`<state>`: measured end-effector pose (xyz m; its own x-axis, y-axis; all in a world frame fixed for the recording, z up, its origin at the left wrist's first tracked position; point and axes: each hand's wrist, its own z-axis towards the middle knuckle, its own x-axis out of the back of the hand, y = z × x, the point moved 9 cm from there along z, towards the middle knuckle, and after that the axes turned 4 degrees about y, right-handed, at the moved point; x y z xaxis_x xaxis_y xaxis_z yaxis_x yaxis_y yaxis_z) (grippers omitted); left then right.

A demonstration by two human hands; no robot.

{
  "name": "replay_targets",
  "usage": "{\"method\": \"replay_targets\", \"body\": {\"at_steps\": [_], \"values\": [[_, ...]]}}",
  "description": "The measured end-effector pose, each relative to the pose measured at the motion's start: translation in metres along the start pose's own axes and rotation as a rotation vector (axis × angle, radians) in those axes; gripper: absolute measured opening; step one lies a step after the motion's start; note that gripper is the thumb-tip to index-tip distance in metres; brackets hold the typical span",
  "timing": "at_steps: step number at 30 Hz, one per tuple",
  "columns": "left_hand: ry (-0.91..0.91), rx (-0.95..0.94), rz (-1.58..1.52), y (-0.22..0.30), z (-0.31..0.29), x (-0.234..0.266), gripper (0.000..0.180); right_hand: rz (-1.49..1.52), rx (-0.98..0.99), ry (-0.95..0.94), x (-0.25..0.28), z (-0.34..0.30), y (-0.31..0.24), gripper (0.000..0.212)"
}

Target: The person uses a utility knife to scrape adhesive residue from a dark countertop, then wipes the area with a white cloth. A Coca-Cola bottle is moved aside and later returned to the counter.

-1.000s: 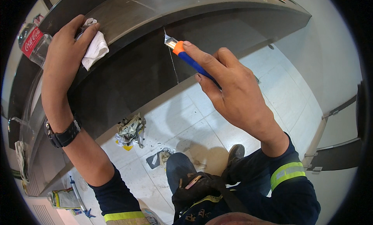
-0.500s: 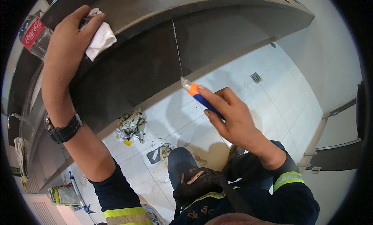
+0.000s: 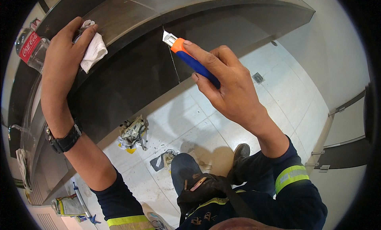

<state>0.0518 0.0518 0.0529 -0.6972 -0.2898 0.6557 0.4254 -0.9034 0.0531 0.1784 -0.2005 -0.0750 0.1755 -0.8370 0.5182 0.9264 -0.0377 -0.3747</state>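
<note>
My right hand grips a utility knife with a blue handle and orange head. Its blade tip touches the top of a thin vertical seam on the dark front face of a curved counter. My left hand rests on the counter's top edge at the left and presses a crumpled white cloth against it. A black watch sits on my left wrist. Both sleeves are dark blue with yellow reflective bands.
A clear plastic bottle with a red label stands on the counter beside my left hand. Crumpled paper scraps and debris lie on the white tiled floor below. A floor drain lies to the right. My knees and shoe are underneath.
My right hand has brought the knife back up the seam from the counter's lower edge to its top. My left hand and the cloth stayed put.
</note>
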Motion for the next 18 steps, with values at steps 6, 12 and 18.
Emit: {"method": "replay_targets", "body": {"at_steps": [6,12,18], "values": [[-0.026,0.013,0.056,0.001,0.0,-0.003,0.057,-0.014,-0.017,-0.02,0.0,-0.001,-0.002,0.062],[-0.004,0.036,0.036,-0.013,0.0,-0.007,0.058,-0.006,-0.084,-0.107,-0.011,-0.021,0.007,0.062],[-0.073,0.051,0.015,-0.013,0.001,-0.009,0.058,0.036,-0.127,-0.125,-0.023,-0.034,0.012,0.061]]}}
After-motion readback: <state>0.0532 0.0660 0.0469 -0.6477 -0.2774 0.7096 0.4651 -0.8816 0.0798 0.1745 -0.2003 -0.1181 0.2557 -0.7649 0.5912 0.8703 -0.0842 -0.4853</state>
